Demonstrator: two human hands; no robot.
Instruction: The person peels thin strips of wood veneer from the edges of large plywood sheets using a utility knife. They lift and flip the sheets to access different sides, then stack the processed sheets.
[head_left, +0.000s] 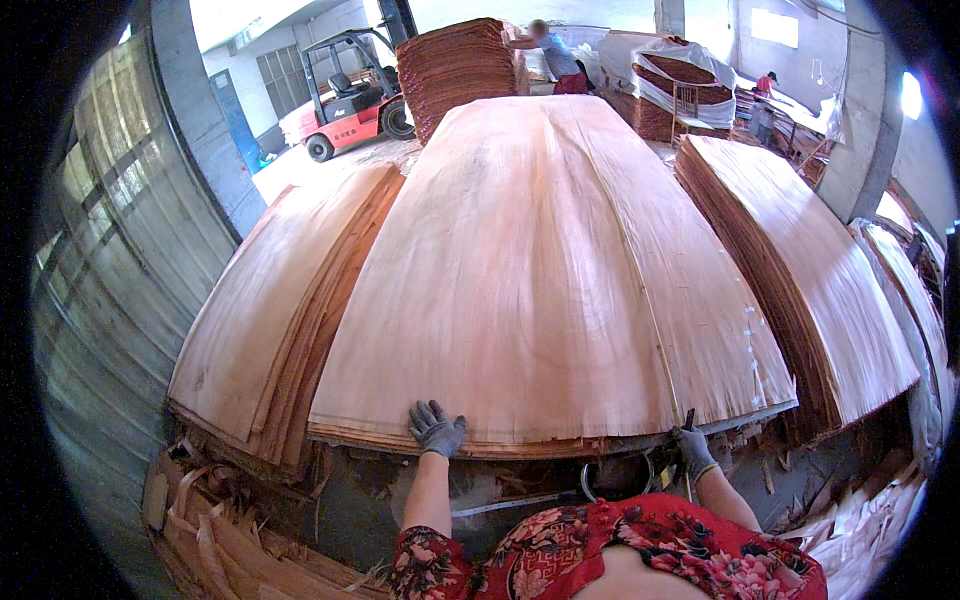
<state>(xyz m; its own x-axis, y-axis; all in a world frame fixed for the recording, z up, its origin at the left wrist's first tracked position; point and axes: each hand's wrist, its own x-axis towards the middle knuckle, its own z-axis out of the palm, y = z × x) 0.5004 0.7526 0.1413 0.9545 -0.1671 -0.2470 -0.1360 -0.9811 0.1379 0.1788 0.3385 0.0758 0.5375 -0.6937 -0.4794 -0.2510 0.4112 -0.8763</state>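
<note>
A large pale wood veneer sheet [480, 300] lies on top of a stack in front of me. My left hand [437, 430], in a grey glove, rests flat on its near edge with fingers spread. At the same edge, further right, my right hand [694, 452] wears a matching glove. Its fingers are closed round a slim dark-tipped tool [690, 418], whose exact kind is too small to make out. A thin yellowish line [640, 280] runs lengthwise over the sheet toward that hand; I cannot tell whether it is a seam or a strip. Small pale marks dot the sheet's right side.
Veneer stacks stand at left [260, 290] and right [800, 260]. Torn veneer scraps [230, 540] litter the floor. Behind are a red forklift [350, 115], a tall brown veneer stack [455, 75] and two other people. A translucent curtain [120, 260] hangs at left; a pillar [865, 120] stands at right.
</note>
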